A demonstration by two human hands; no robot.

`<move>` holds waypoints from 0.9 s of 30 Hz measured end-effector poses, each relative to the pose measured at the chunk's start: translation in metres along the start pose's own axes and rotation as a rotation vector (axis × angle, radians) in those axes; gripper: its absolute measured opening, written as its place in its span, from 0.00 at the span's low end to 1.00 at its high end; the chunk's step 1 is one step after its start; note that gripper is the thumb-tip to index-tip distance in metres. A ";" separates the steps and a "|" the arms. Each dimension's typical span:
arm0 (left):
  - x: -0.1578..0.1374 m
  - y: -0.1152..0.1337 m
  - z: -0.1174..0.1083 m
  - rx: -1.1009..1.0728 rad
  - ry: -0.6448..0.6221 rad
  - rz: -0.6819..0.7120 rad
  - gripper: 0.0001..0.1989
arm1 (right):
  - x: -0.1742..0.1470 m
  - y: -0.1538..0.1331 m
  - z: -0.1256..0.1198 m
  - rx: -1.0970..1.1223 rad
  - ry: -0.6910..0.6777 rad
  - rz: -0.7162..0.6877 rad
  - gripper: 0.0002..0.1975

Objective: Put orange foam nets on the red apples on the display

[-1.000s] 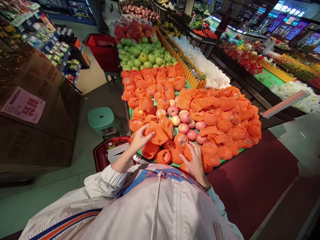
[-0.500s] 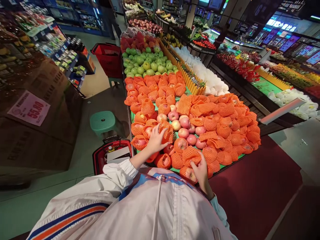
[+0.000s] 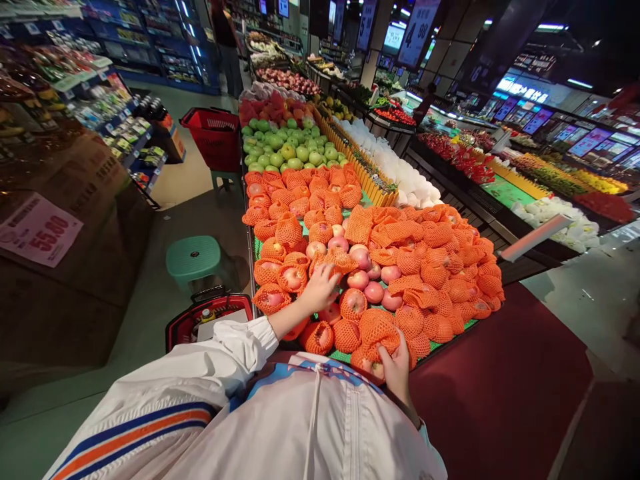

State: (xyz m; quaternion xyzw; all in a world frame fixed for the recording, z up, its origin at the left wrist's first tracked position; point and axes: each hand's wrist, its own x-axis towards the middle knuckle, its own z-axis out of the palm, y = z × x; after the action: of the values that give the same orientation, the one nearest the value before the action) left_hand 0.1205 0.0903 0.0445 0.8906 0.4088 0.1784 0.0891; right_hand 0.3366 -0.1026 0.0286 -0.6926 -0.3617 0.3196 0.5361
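Note:
My left hand (image 3: pixel 319 291) reaches over the front of the apple display, its fingers closed on an orange foam net (image 3: pixel 334 261). Bare red apples (image 3: pixel 358 280) lie just beyond and to the right of that hand. Close to my body, my right hand (image 3: pixel 397 365) pinches another orange foam net sleeve (image 3: pixel 379 329). Under this sleeve an apple (image 3: pixel 371 368) shows in part at the display's front edge. A netted apple (image 3: pixel 354 303) sits between my two hands. My left fingertips are partly hidden by the net.
Netted apples (image 3: pixel 445 267) pile up on the right, with green apples (image 3: pixel 287 148) farther back. Left of the display stand a green stool (image 3: pixel 194 257), a red basket (image 3: pixel 173 327) holding items, and another red basket (image 3: pixel 213 137). A person (image 3: pixel 227 50) stands in the far aisle.
My left hand has gone from spread fingers to a grip on the foam net and moved slightly right. My right hand keeps its pinch. The whole view has shifted a little.

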 end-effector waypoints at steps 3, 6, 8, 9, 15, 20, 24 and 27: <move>-0.012 0.006 0.020 0.013 -0.268 0.116 0.16 | 0.002 0.002 0.000 -0.039 -0.019 -0.059 0.35; -0.019 0.010 0.035 0.032 -0.328 0.114 0.24 | -0.002 0.004 0.001 -0.033 -0.034 -0.056 0.35; -0.020 0.011 0.040 0.060 -0.372 0.102 0.32 | -0.004 0.004 0.002 -0.056 -0.030 -0.083 0.33; -0.020 0.011 0.042 0.069 -0.388 0.092 0.33 | -0.003 0.001 0.003 -0.087 -0.032 -0.111 0.31; -0.018 0.005 0.045 0.037 -0.367 0.060 0.31 | 0.031 -0.038 0.039 -0.479 -0.154 -0.407 0.23; -0.020 -0.002 0.046 0.001 -0.337 0.083 0.28 | 0.057 -0.045 0.091 -0.959 -0.228 -0.488 0.36; -0.023 -0.007 0.047 -0.034 -0.318 0.088 0.25 | 0.064 -0.033 0.103 -1.182 -0.246 -0.412 0.43; -0.024 -0.009 0.045 -0.069 -0.313 0.092 0.28 | 0.072 -0.027 0.093 -1.180 -0.242 -0.405 0.42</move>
State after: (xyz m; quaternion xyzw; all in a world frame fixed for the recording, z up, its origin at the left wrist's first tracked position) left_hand 0.1170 0.0778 -0.0054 0.9218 0.3422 0.0554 0.1737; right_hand 0.2935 0.0106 0.0305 -0.7483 -0.6588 0.0346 0.0695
